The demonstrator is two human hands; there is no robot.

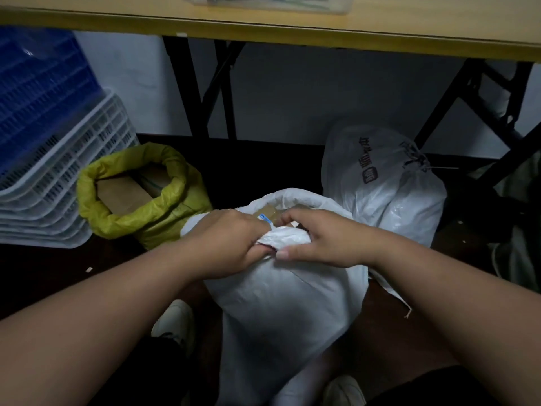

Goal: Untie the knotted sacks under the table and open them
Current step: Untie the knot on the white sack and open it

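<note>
Near sack (281, 303) plain white, far-left sack (172, 206) yellow-green with brown cardboard inside, far-right sack (380, 183) white with black print and a dark red logo, crates at left blue (38, 92) over white lattice (87, 159), counter (380, 27) tan-yellow on black legs, floor dark.

- The sack (281, 303) I worked on stood on the floor between my knees, nearer to me than the table (292, 30) edge.
- My left hand (231, 244) gripped its near rim from the left; my right hand (319, 238) gripped that rim from the right, the two almost touching.
- A second, opened sack (164, 218) stood just behind and left of mine, with boxes inside.
- Stacked crates (67, 183) lay farther left of that sack.
- A tied sack (380, 186) stood behind and right of mine, under the table.
- A tray (269, 2) lay on the table, above and behind my sack.
</note>
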